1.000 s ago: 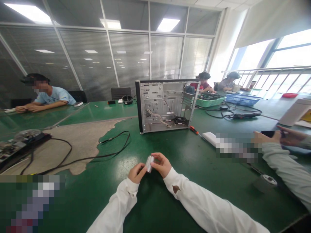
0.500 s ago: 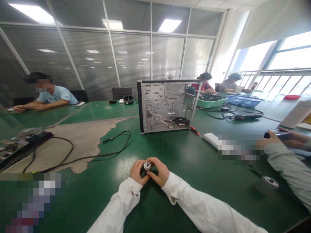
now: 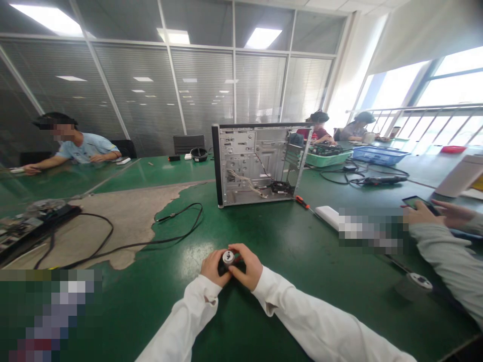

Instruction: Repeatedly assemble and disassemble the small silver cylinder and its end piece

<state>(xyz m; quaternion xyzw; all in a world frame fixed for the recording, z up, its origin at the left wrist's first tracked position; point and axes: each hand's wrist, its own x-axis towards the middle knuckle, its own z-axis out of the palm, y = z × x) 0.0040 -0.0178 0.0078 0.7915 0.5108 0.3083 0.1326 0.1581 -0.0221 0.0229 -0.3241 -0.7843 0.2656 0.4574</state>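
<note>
A small silver cylindrical part (image 3: 228, 258) with a round end face pointing up stands on the green table (image 3: 294, 261), held between both my hands. My left hand (image 3: 212, 268) is closed around its left side. My right hand (image 3: 245, 266) wraps its right side with the fingers curled over a dark piece beneath it. Both sleeves are white.
An open silver computer case (image 3: 258, 163) stands upright beyond my hands. A black cable (image 3: 166, 231) lies to the left, a red-handled screwdriver (image 3: 302, 203) and a white box (image 3: 327, 216) to the right. Another person's hands (image 3: 433, 213) hold a phone at right. Other people sit at the far tables.
One second ago the silver part was lifted and tilted between my fingers. It has since come down to the table, end face up, and both hands have closed around it.
</note>
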